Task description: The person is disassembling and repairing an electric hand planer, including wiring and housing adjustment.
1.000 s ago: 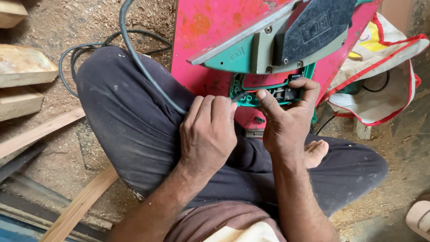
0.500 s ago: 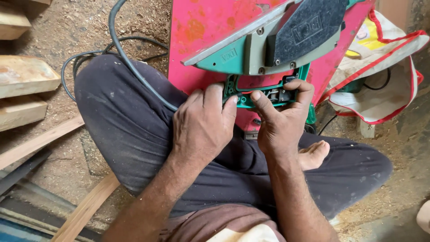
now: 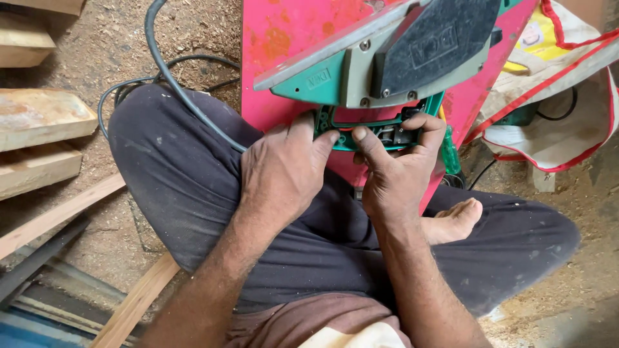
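On a sawdust-strewn floor point(image 3: 77, 212), the left hand point(image 3: 284, 171) and right hand point(image 3: 393, 171), side by side, both grip the green power tool's point(image 3: 387, 64) underside just above them.

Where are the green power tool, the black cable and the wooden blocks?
green power tool point(image 3: 335, 87), head view, on its green body.
black cable point(image 3: 169, 78), head view, mid-length.
wooden blocks point(image 3: 39, 119), head view, top face.

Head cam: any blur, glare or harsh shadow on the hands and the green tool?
Head view: soft, even daylight, no glare; left hand and right hand sharp, no motion blur; green power tool sharp, its underside shaded; wood blocks at the left edge bright but not blown out.
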